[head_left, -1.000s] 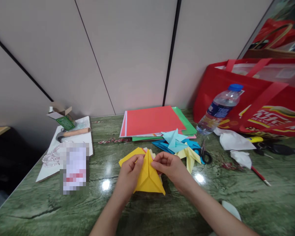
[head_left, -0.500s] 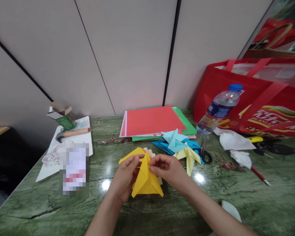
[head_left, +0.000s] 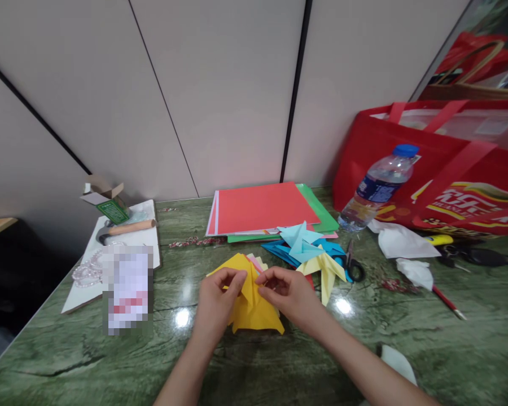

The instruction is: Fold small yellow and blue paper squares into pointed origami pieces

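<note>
I am monitoring the head view, in which both hands are working on a folded yellow paper piece (head_left: 258, 317). The piece is lying centrally in front of the wearer, between the hands and low over the worktop (head_left: 165, 361); I am not able to tell whether its underside is touching.

Appearance: the paper is showing a matte golden yellow. Its upper part is narrowing into a pleated, ridged strip, with creases running lengthwise. The near end is spreading into a broad skirt, and its two lower corners are flaring outward. A flat yellow portion is extending behind the left hand (head_left: 214, 301); pink and cream paper layers (head_left: 258, 262) are projecting behind the upper right edge.

Finger state: the left fingers are pinching the strip's left side, thumb lying on top. The right hand (head_left: 294, 293) is bringing thumb and forefinger nearly together on the strip's right edge, the other fingers curling inward.

Surroundings: a pale yellow paper form (head_left: 325, 268) is resting beyond the right hand, near black-handled scissors (head_left: 355, 270). A light blue paper form (head_left: 300, 242) is lying just in front of the stacked coloured sheets (head_left: 265, 207).
</note>
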The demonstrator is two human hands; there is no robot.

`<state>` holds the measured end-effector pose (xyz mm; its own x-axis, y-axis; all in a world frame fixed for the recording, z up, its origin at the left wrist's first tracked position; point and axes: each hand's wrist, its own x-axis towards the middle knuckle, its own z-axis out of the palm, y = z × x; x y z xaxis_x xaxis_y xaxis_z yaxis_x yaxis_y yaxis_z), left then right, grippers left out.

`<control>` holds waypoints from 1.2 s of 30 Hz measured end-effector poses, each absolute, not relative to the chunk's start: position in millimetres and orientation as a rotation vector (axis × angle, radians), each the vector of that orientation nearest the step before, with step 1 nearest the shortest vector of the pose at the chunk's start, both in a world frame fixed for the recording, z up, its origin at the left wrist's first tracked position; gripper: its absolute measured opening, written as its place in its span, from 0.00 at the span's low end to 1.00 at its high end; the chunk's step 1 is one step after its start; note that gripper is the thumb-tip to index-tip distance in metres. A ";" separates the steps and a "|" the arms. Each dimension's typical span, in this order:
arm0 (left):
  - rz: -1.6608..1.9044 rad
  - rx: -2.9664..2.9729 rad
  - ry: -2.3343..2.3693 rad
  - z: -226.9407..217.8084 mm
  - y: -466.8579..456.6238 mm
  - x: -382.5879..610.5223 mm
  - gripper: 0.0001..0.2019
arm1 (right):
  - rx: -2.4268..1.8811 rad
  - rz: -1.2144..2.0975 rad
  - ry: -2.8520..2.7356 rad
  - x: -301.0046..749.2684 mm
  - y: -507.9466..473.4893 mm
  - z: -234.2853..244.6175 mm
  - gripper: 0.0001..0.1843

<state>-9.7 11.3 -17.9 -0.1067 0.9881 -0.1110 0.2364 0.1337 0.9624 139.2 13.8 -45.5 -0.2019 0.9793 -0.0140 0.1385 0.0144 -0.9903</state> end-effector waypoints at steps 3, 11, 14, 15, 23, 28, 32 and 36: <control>1.046 1.300 1.523 -16.7 10.6 -9.3 0.14 | -1.215 1.235 -1.492 138.7 13.3 -44.9 0.04; 1.009 1.366 1.488 -18.7 10.7 -8.3 0.11 | -1.200 1.207 -1.518 138.4 12.5 -42.6 0.03; 0.972 1.324 1.474 -19.5 11.0 -8.6 0.11 | -1.204 1.203 -1.513 138.7 12.3 -42.2 0.03; 0.958 1.305 1.463 -19.7 11.0 -8.7 0.11 | -1.203 1.203 -1.512 138.8 12.4 -42.2 0.03; 1.018 1.022 1.396 -16.8 9.1 -7.0 0.09 | -1.185 1.305 -1.406 140.0 15.2 -43.1 0.06; 1.025 0.899 1.354 -16.3 8.5 -6.3 0.16 | -1.168 1.381 -1.333 140.9 15.9 -41.7 0.07; 0.943 0.869 1.291 -17.3 7.7 -5.7 0.12 | -1.113 1.397 -1.335 141.0 15.6 -42.0 0.07; 0.874 0.896 1.253 -15.5 7.1 -5.1 0.15 | -1.089 1.390 -1.385 141.4 15.5 -40.8 0.06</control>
<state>-5.1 7.1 -15.5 0.1076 0.9127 -0.3941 -0.0544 0.4012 0.9144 141.4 15.5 -40.8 -0.2414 0.9704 -0.0052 0.0022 -0.0049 -1.0000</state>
